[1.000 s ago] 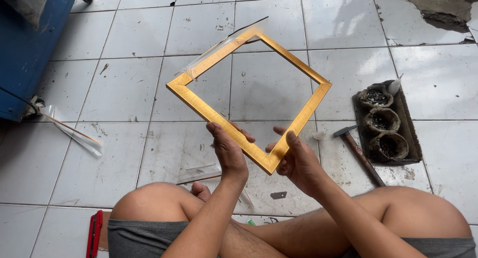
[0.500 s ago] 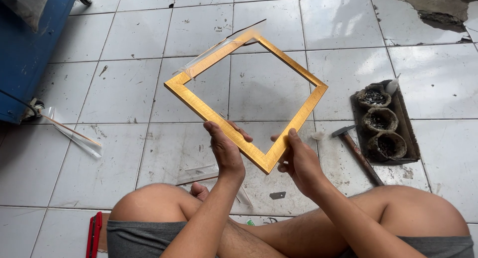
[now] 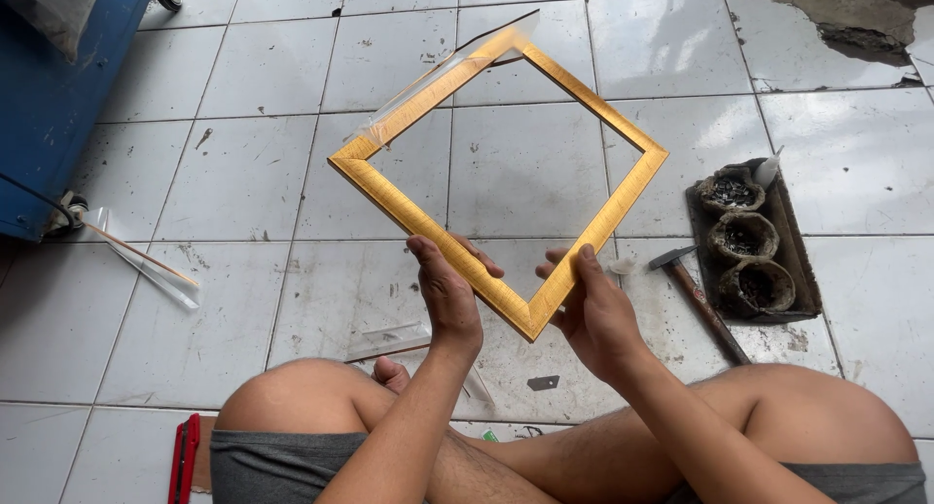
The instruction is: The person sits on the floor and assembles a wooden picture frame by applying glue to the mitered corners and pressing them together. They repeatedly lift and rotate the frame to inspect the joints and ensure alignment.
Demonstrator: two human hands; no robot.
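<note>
I sit on the white tile floor (image 3: pixel 243 183) with my legs crossed, and I hold a square gold frame (image 3: pixel 389 198) up in the air in front of me. It is turned like a diamond, with one corner pointing down to me. My left hand (image 3: pixel 449 295) is closed around the lower left bar near that corner, thumb on the front. My right hand (image 3: pixel 593 314) is closed around the lower right bar just beside the same corner. The two hands are near each other but not touching. A clear plastic strip (image 3: pixel 443 74) clings along the top left bar and sticks out past the top corner. The middle of the frame is open, and I can see the tiles through it. There is lots of bare floor past the far corner and on the left of the frame. On my right, a hammer (image 3: pixel 696 298) lies on the floor, near the frame's right side. Just past it sits a dark tray (image 3: pixel 793 261) with three round dirty cups in it. On my left, a blue box (image 3: pixel 49 115) stands at the edge, well apart from the frame. A thin stick in clear wrap (image 3: pixel 146 266) lies near it. A red tool (image 3: pixel 183 457) lies by my left knee.
</note>
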